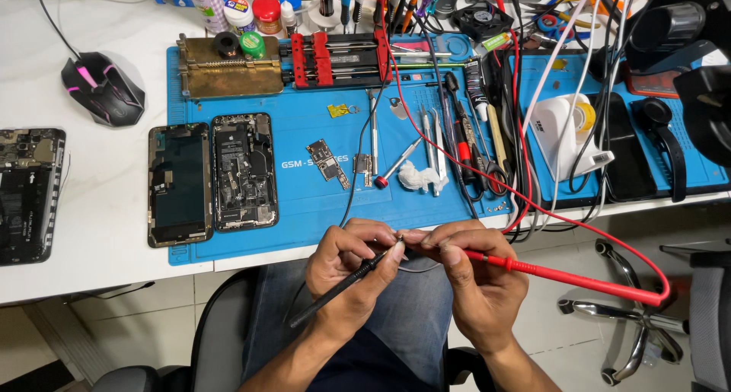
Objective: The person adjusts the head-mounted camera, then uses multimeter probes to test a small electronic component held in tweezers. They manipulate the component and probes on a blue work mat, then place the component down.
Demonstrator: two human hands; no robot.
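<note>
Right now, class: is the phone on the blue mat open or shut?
Open: the phone lies with its insides bare, and its screen lies apart beside it.

Both forearms are bare from wrist to elbow, with no sleeve, watch or bracelet showing on either. The left hand [346, 266] and the right hand [472, 274] wear no gloves, and no ring can be made out on the fingers, though several are curled out of view. The nails look short. Below the hands, blue denim jeans [407, 316] cover the thighs, and nearer the body lies a darker, probably navy, garment [365, 365].
</note>
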